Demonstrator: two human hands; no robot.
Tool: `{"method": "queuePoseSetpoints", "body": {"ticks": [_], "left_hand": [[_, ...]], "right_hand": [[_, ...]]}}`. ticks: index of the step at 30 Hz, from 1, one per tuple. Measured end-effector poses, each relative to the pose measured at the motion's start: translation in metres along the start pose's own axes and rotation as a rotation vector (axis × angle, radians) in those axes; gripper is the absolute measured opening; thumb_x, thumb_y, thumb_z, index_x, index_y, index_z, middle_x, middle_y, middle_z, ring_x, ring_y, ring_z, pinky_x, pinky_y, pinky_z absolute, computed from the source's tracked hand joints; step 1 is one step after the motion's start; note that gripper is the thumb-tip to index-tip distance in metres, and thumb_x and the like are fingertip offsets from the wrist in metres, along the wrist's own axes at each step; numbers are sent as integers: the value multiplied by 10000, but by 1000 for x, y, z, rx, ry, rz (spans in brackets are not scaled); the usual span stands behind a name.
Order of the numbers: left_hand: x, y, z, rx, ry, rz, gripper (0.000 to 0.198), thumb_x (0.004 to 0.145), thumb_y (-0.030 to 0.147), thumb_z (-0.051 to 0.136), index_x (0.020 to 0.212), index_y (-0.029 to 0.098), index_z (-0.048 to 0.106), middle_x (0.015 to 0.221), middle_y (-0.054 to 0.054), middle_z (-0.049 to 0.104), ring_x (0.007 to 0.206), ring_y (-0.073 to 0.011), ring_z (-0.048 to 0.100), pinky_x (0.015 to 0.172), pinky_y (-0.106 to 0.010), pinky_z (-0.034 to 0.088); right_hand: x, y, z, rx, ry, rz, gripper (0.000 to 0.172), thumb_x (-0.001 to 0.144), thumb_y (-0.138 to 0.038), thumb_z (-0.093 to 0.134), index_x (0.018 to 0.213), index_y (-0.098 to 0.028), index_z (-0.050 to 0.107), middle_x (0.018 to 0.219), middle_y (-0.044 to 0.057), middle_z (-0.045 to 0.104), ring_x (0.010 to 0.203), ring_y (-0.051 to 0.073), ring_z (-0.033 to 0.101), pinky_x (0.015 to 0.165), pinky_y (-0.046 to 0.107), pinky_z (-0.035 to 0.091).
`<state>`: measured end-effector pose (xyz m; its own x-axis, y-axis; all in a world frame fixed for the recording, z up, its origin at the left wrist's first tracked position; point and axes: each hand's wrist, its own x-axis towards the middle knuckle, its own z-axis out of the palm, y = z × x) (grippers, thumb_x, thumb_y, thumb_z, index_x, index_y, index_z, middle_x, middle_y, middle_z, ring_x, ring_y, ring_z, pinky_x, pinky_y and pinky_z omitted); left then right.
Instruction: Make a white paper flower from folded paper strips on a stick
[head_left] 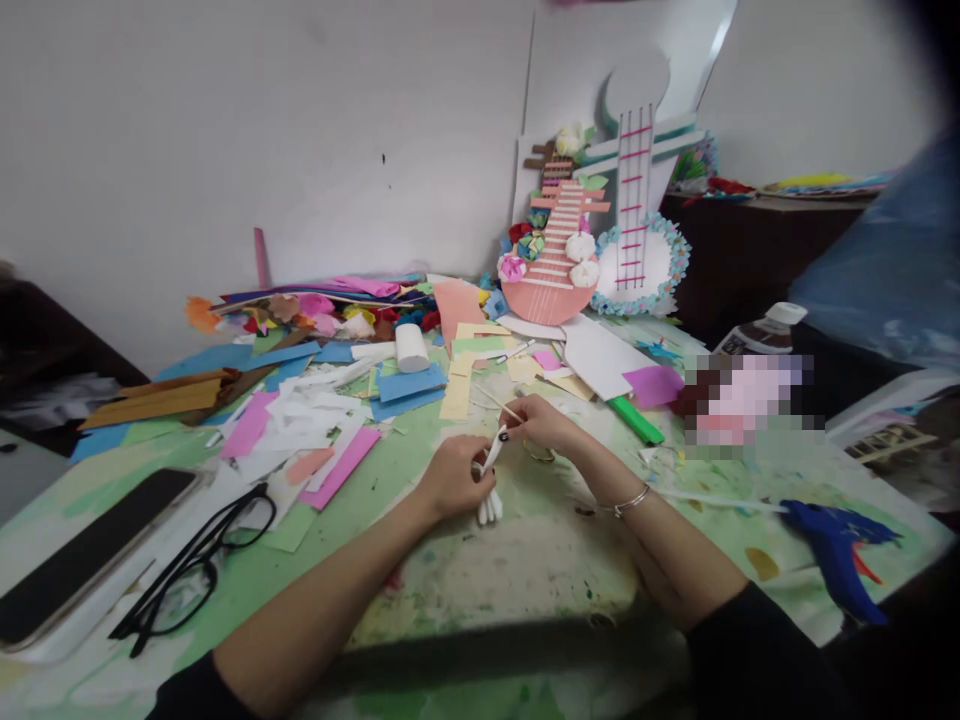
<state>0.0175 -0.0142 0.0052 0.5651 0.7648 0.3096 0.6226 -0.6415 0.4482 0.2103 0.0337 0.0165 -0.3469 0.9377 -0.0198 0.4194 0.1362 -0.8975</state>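
Near the middle of the table, my left hand (459, 476) is closed around a small white paper piece (493, 452), with several white rounded ends (490, 508) showing below its fingers. My right hand (534, 424) is pinched at the upper end of the same white piece, close to my left fingertips. A thin pale stick (496, 403) extends up and left from my right fingers. The two hands are almost touching. A small ring-shaped thing (538, 452) lies under my right hand.
Left are a phone (94, 550), black glasses (202, 565) and paper scraps (307, 420). A blue glue gun (836, 545) lies right, near a bottle (757, 332). Paper instruments (551, 290) stand at the back. A green roll (636, 421) lies beyond my right wrist.
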Motion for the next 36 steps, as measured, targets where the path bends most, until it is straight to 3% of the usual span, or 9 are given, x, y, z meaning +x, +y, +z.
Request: {"method": "queuePoseSetpoints", "body": {"ticks": [4, 10, 14, 19, 22, 26, 29, 33, 36], "left_hand": [[1, -1, -3, 25, 8, 13, 143, 661, 177, 535, 785, 192, 604, 770, -56, 641, 747, -208, 587, 700, -306, 421], [1, -1, -4, 64, -8, -60, 46, 677, 192, 527, 704, 183, 563, 713, -53, 595, 672, -199, 554, 620, -288, 384], [0, -2, -7, 31, 2, -123, 144, 762, 223, 512, 860, 189, 612, 692, -19, 628, 609, -164, 553, 604, -262, 375], [0, -1, -9, -270, 14, -104, 168, 812, 186, 451, 894, 188, 597, 795, -4, 668, 696, -144, 604, 686, -248, 435], [-1, -1, -7, -423, -65, -103, 199, 866, 210, 411, 970, 172, 577, 805, -13, 674, 660, -128, 617, 686, -246, 460], [-3, 2, -8, -539, -183, -83, 307, 881, 398, 489, 1005, 152, 625, 824, -45, 701, 698, -162, 644, 671, -262, 486], [-4, 8, -13, -739, -225, -60, 478, 832, 579, 527, 929, 143, 698, 925, -88, 716, 895, -242, 658, 814, -333, 502], [-4, 14, -11, -1154, -212, -269, 442, 741, 544, 678, 892, 130, 710, 877, -107, 723, 840, -259, 685, 863, -416, 513], [-2, 13, -5, -1242, -137, -402, 422, 664, 448, 778, 918, 121, 697, 796, -87, 727, 729, -224, 687, 760, -369, 536]], "right_hand": [[0, 5, 3, 82, 66, -74, 121, 588, -254, 621, 624, -164, 548, 528, -76, 432, 546, 91, 393, 550, 210, 307], [-6, 3, 8, 213, 182, -150, 182, 594, -302, 642, 657, -177, 525, 562, -69, 429, 564, 94, 371, 548, 212, 285], [-12, -3, 7, 302, 231, -150, 208, 621, -331, 657, 690, -189, 522, 522, -85, 370, 502, 81, 308, 493, 208, 234], [-19, -11, 5, 397, 244, -158, 218, 646, -341, 675, 707, -199, 522, 532, -70, 412, 472, 73, 315, 452, 207, 212], [-21, -15, 3, 436, 251, -167, 229, 644, -345, 689, 718, -196, 531, 564, -50, 476, 465, 68, 334, 435, 205, 208], [-26, -19, 1, 492, 191, -176, 261, 642, -356, 722, 726, -186, 542, 626, -21, 584, 414, 43, 299, 394, 196, 184], [-31, -23, 4, 546, 38, -156, 277, 661, -372, 729, 743, -182, 544, 640, -19, 622, 363, 28, 256, 356, 194, 170], [-35, -26, 14, 524, -10, -144, 253, 682, -361, 716, 732, -170, 559, 606, -36, 588, 377, 33, 295, 360, 187, 212], [-33, -23, 19, 405, 63, -175, 194, 708, -323, 688, 746, -159, 591, 673, -13, 604, 471, 62, 429, 434, 188, 327]]}}
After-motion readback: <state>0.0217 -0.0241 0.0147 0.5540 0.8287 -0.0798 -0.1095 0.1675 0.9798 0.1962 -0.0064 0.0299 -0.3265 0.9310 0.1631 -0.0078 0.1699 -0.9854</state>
